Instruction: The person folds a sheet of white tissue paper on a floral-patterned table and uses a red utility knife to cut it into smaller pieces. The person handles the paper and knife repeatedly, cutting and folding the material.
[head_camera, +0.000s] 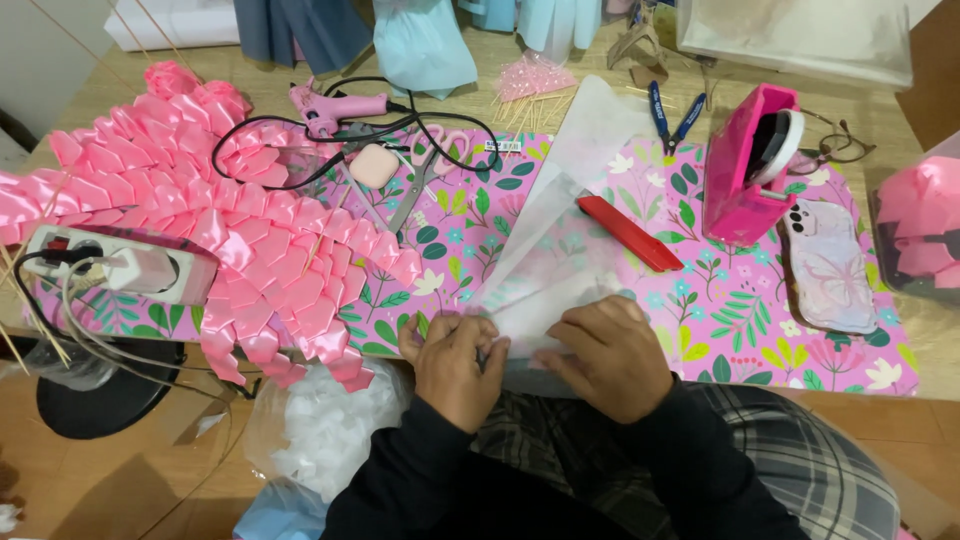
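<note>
Both hands are working a translucent sheet (560, 250) at the near table edge, over the floral mat (740, 330). Left hand (452, 362) is pinching the sheet's near corner, fingers narrowly closed on it; right hand (610, 352) is pressing flat, fingers curled loosely on top. Holding the layers aligned and taut would be keeping the fold clean. Red cutter (630, 232) is lying just beyond, pink ribbons (250, 250) spreading leftward.

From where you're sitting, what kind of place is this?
Probably a home craft table for ribbon or gift decorations. It holds a big piece of folded pink satin ribbon, a pink glue gun, scissors and a pink tape dispenser on a floral mat.
</note>
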